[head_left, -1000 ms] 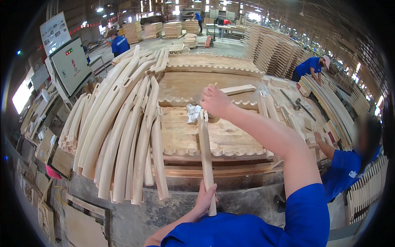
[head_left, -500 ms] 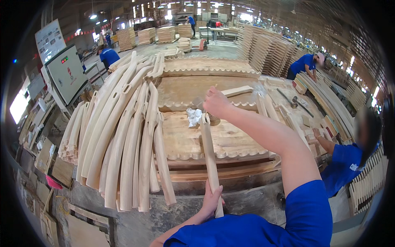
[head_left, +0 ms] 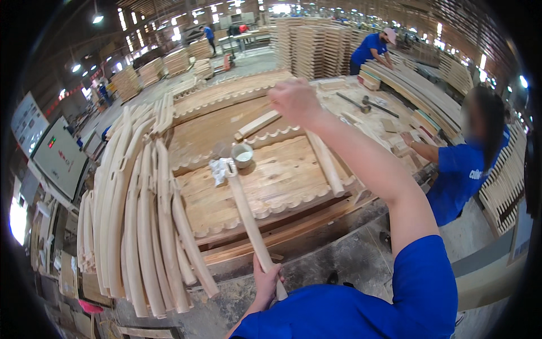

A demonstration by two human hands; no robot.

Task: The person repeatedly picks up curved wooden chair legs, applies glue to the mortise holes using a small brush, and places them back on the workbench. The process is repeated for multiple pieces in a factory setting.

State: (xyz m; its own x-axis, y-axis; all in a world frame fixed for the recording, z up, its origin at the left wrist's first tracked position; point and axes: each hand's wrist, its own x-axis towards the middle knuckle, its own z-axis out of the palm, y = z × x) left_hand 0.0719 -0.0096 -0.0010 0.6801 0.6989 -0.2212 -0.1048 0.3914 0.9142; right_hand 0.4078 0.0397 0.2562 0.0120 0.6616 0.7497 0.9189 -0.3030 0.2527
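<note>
My left hand [head_left: 266, 281] is wrapped round the lower part of a long wooden bar [head_left: 250, 217], which slants away from me; its slotted far end rests by the cup. My right hand [head_left: 294, 100] is raised over the workbench with its fingers closed, smeared by motion; what it holds, if anything, I cannot make out. Below it stands a small cup [head_left: 243, 160] with pale liquid inside. A crumpled white cloth or paper [head_left: 218, 172] lies beside the cup. Farther off, a short wooden piece [head_left: 258, 124] lies on the scallop-edged wooden boards [head_left: 197, 204].
A big pile of curved, slotted wooden bars [head_left: 132, 214] covers the left side. Another wooden bar [head_left: 326, 165] lies at the right of the boards, with a hammer [head_left: 366, 103] beyond. A co-worker [head_left: 460, 169] in blue works close on my right; stacked wood [head_left: 316, 48] stands behind.
The view has swung to the right. My right hand has lifted away from the bar's slotted end, uncovering the cup. My left hand still grips the bar.
</note>
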